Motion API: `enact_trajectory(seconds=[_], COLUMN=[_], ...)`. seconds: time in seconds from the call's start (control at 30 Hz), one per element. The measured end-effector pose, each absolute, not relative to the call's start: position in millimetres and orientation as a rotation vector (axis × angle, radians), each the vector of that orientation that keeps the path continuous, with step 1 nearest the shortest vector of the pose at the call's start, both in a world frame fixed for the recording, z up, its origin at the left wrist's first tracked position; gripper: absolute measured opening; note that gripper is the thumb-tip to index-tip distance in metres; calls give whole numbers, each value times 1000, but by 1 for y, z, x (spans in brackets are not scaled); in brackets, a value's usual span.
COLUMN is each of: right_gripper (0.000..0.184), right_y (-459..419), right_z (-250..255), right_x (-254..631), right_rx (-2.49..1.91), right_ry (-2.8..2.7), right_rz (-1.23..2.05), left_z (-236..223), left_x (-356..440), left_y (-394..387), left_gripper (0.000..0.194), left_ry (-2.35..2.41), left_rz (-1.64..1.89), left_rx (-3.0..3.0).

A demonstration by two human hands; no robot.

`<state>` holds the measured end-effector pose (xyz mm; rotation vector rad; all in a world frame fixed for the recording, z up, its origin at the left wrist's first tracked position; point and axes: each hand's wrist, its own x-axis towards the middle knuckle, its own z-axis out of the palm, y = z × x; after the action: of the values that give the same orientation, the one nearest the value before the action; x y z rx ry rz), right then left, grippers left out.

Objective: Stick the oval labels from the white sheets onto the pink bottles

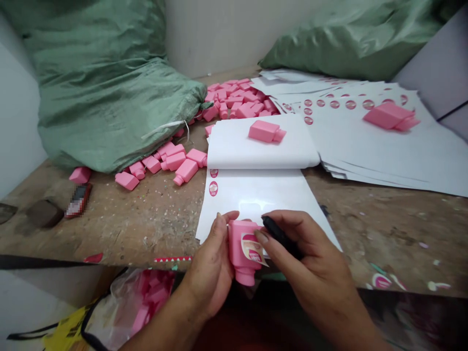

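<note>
held item: pink plastic bottle (pixel 237 243), rectangular flat-sided body, smooth and slightly glossy; rounded shoulders step down to a short round neck, which points to 6 o'clock, toward the wearer. position: in the hands, over the near edge of the brown, scuffed bench (pixel 365 234), at 6 o'clock in the view.

magenta, cream and white printed label (pixel 251 247) on the upward face; curved edge toward 9 o'clock, free corner jutting past the bottle's side at about 4 o'clock.

left hand (pixel 214 265): grip closed around the bottle's 9 o'clock side, thumb at about 11. right hand (pixel 310 258): grip closed on a black, pen-like tool (pixel 280 235), its thumb tip at the label's 2 o'clock edge.

beyond, at 12 o'clock: white paper sheet (pixel 268 187) with its far part curled over, another pink bottle (pixel 265 131) lying on the curl.
</note>
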<state>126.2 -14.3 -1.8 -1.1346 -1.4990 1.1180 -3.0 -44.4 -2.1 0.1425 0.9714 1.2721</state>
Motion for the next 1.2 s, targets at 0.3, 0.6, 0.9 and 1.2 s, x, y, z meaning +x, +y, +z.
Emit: enact_trajectory(seconds=[0.3,0.6,0.9,1.2], right_gripper=[9,9,11,18], right_y=[-12,-11,-12,-11], right_z=[-4,-10,-10,-12], right_x=[123,125,127,137], right_rx=[-1168,-1132,-1205,-1175], right_ry=[-1546,-1603,-1739,-2028], right_rz=[1074,1030,841,279], left_z=[-6,-6,-2,-4], left_x=[-3,-3,0,1], left_y=[-47,-48,-51,-53], left_gripper=[38,35,49,62], left_ry=[944,957,990,988], left_rz=[1298,1296,1240,1208], left_rx=[206,260,356,344])
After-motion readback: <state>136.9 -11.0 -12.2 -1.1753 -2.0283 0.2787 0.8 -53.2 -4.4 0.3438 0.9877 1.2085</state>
